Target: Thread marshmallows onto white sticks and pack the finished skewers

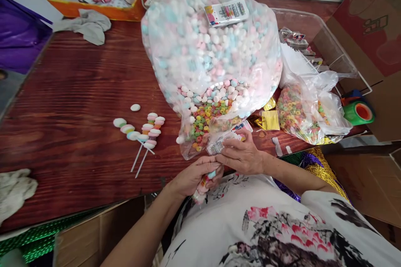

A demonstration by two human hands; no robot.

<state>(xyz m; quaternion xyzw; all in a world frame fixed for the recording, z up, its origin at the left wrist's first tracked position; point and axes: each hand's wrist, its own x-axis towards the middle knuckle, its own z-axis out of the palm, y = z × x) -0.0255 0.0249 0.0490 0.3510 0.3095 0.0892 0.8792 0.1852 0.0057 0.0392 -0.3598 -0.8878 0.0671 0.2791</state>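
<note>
My left hand (200,175) is wrapped round a marshmallow skewer (202,190) with pastel marshmallows and colored rings, tilted near my lap at the table edge. It seems to have a clear wrapper. My right hand (242,154) meets the left fingertips at the skewer's upper end, its thumb and fingers pinched; what lies between them is hidden. Just beyond the hands, a large clear bag of marshmallows (216,54) spreads over the table, with colored rings (206,121) at its open mouth. To the left, several finished marshmallow skewers (150,131) lie on the table beside a loose marshmallow (135,107).
A bag of colored rings (294,108), green tape (359,112) and gold twist ties (270,120) lie right. Behind them stands a clear plastic bin (326,29). An orange tray (94,10) and grey cloth (89,27) sit back left; a pale cloth (14,192) lies front left.
</note>
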